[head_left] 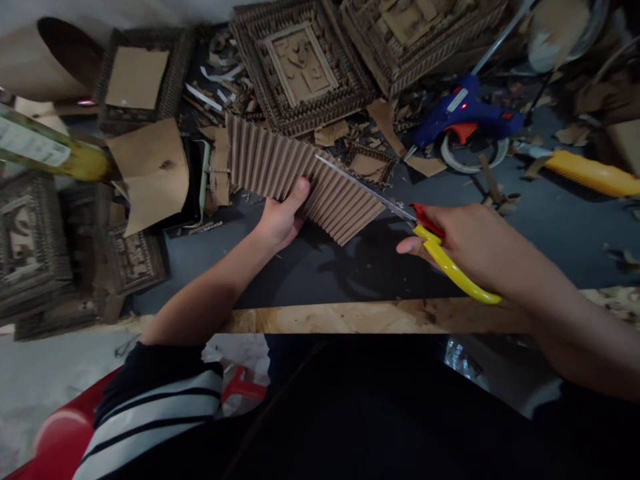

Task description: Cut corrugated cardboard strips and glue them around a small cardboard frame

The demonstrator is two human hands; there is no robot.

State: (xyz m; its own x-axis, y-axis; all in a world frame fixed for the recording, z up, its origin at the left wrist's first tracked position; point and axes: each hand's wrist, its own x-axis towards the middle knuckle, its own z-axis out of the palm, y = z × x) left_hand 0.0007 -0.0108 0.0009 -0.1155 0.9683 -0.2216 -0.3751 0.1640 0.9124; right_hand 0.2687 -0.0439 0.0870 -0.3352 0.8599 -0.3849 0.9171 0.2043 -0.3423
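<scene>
Over the dark tabletop (565,233), near its pale wooden edge (340,318), a ridged piece of cardboard (267,157) is held up at a slant, its right end lower than its left. The left hand (286,217) pinches it along the near edge, thumb laid on the ridges and the other fingers mostly hidden behind. From the right, a pair of scissors (455,270) reaches into the cardboard, one blade lying across the ridged face; the other blade is hidden. The right hand (465,243) grips their red and yellow handles, fingers wrapped round and thumb pointing left. Just beyond the blade lies a small cardboard frame (389,172). Farther back and to the right are a blue glue gun (445,123), a roll of tape (470,168) beneath it and a yellow-handled tool (595,173). Behind the held piece, a large layered frame (253,67) sits beside another (400,77), with paper scraps (220,77) to their left. On the left side, a bent brown sheet (150,177) stands near a bottle (45,143) and more frames (55,260).
</scene>
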